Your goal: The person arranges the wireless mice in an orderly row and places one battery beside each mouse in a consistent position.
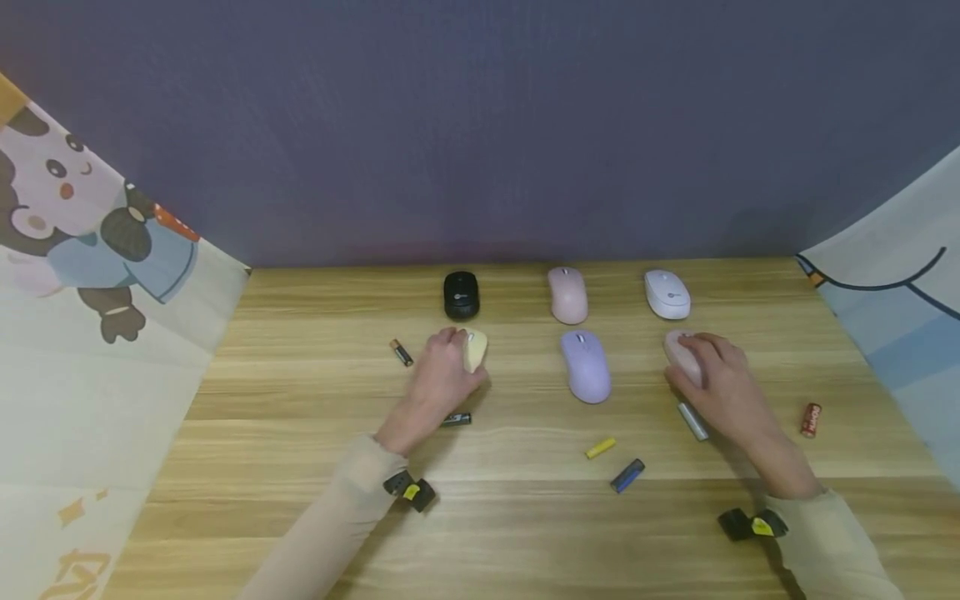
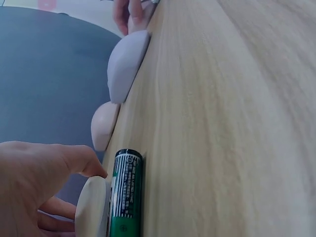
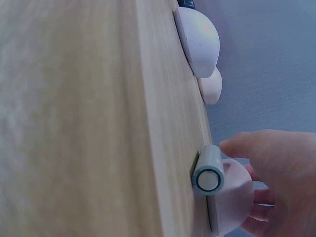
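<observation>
On the left of the table my left hand point(image 1: 438, 371) grips a pale yellow mouse point(image 1: 476, 350), fingers at its far left side and thumb at its right. Part of that mouse is hidden under the hand. A green and black battery point(image 2: 126, 197) lies close by it in the left wrist view. My right hand point(image 1: 723, 387) holds a light pink mouse point(image 1: 678, 354) at the right, thumb on its near left side and fingers over its far side. Just in front of this mouse lies a silver-grey battery point(image 3: 209, 168), near the thumb in the right wrist view.
A black mouse point(image 1: 461, 296), another pink mouse point(image 1: 568, 296) and a white mouse point(image 1: 667, 294) line the back. A purple mouse point(image 1: 587, 367) sits mid-table. Loose batteries include yellow point(image 1: 601, 448), blue point(image 1: 627, 476), red point(image 1: 811, 420) and copper-black point(image 1: 401, 352) ones.
</observation>
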The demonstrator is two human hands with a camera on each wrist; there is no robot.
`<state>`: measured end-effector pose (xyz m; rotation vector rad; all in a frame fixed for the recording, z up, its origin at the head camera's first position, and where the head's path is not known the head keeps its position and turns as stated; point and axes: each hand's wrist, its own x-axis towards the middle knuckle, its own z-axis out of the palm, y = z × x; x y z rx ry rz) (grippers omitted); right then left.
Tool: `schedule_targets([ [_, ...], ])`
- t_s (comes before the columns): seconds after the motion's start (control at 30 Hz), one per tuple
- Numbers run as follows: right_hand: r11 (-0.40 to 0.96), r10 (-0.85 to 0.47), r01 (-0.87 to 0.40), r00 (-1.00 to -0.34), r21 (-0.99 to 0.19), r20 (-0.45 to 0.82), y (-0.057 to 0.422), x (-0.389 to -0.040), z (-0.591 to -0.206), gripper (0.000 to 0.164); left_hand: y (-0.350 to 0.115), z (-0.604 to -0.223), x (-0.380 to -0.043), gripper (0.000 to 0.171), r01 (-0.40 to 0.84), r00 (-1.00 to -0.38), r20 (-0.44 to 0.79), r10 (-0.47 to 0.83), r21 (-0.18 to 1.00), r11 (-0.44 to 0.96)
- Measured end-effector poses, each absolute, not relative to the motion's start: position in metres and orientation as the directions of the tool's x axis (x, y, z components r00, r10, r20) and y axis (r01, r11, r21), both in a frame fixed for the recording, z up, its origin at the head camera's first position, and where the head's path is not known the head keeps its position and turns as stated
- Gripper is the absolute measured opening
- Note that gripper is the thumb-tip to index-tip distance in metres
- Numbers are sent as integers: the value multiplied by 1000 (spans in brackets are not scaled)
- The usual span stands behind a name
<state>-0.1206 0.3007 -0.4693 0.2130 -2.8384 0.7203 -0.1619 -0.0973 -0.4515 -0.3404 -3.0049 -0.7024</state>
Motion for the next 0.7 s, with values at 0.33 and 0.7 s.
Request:
schedule_targets([
  [0.33,872,-89,-186,-970,-453,227,301,-121,-470,51,-91,-452,-159,62,209,-978,94,187,399,893],
  [0.7,875,-81,-172,-974,-453,213,300,-121,-468,50,-87,-452,-154,65,224,-973,131,191,324,919],
])
